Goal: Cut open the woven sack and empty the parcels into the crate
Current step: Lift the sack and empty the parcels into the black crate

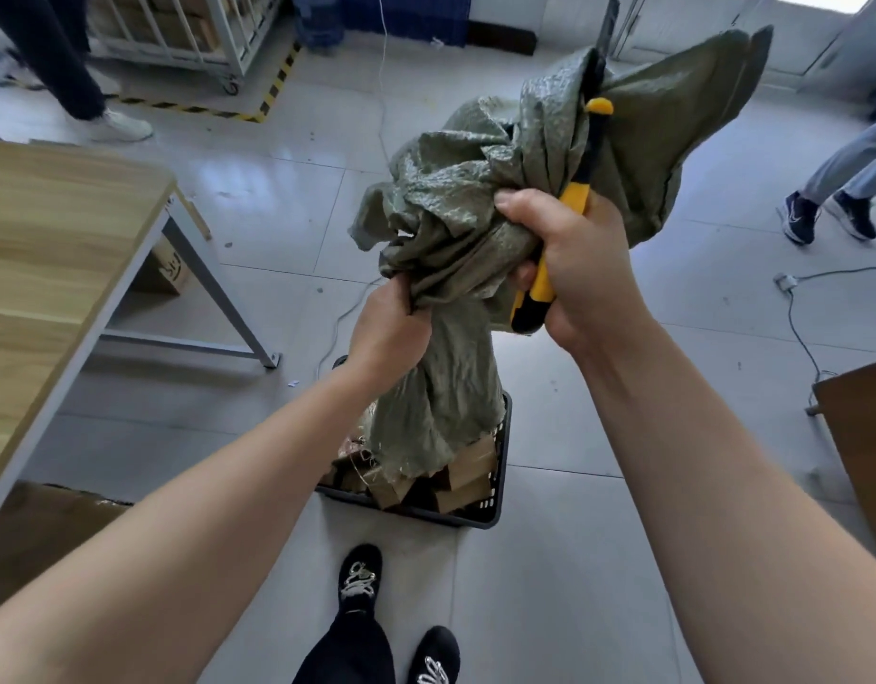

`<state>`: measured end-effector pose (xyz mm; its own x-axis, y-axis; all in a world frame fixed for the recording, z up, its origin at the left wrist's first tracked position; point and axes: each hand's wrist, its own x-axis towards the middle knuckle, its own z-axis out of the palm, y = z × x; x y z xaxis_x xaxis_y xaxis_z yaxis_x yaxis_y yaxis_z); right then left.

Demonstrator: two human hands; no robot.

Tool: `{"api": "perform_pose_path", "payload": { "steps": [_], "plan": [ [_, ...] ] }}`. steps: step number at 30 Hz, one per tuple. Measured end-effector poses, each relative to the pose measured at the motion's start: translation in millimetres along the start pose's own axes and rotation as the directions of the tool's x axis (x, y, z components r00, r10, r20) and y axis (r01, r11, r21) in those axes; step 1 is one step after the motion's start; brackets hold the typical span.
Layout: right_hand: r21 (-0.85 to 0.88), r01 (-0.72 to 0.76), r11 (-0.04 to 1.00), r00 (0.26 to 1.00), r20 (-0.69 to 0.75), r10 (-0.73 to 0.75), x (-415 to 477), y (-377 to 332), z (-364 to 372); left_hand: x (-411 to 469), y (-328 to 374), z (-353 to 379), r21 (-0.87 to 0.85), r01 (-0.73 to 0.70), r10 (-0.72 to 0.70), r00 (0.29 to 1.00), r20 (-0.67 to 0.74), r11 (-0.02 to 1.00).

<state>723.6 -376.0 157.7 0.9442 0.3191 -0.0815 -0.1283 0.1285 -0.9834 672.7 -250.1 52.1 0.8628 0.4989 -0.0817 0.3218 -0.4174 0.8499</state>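
Note:
A crumpled green woven sack (480,190) hangs in the air in front of me, its frayed open end dangling into a dark plastic crate (495,515) on the floor. Several brown cardboard parcels (468,473) lie in the crate. My left hand (391,333) grips a bunched fold of the sack at its middle. My right hand (574,269) grips the upper part of the sack together with a yellow and black utility knife (581,190), whose blade end points up and away from me.
A wooden table (56,249) with grey metal legs stands at the left, a cardboard box under it. Cables (796,328) trail over the tiled floor at the right. Other people's legs stand at far left and far right. My feet (359,580) are just behind the crate.

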Motion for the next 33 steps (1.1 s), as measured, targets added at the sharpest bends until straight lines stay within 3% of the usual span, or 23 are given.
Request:
{"api": "perform_pose_path", "payload": {
  "steps": [11,25,33],
  "plan": [
    [0.040,0.110,0.993,0.994,-0.013,-0.110,-16,-29,-4,-4,53,-23,-0.121,-0.104,0.078,0.976,-0.202,0.987],
    [0.073,0.041,0.997,0.999,-0.017,-0.039,-19,-29,0,-11,48,-40,0.093,-0.094,0.106,0.984,-0.140,0.991],
    [0.053,0.038,0.998,0.999,0.007,-0.039,-16,-26,-1,-13,49,-52,0.133,-0.101,0.122,0.979,-0.164,0.986]
  ]
}}
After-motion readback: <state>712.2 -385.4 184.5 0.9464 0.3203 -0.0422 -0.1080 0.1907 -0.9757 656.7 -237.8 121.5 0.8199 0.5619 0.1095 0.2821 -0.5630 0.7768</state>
